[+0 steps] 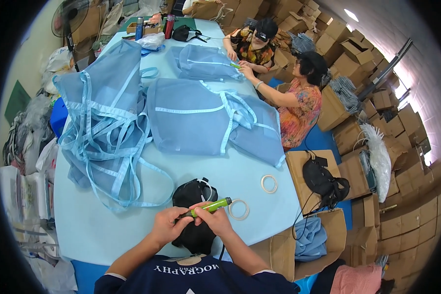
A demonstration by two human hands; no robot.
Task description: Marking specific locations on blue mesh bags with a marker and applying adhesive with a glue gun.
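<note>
A thick green marker (214,205) with dark ends is held level in front of me, above the near edge of the table. My left hand (169,225) pinches its dark left end, and my right hand (213,220) grips the green barrel near the middle. Under my hands lies a black fabric bag (186,194), partly covered by them, with a white loop on top. Just right of the marker's tip is a thin roll of tape (248,209), and a second roll (276,184) lies farther off to the right.
Blue mesh bags with light blue straps (191,110) spread across the pale blue table (108,235), heaped high at left (103,122). Two people handle another mesh piece (206,61) at the far right. A carton (335,235) with blue cloth stands beside the right edge.
</note>
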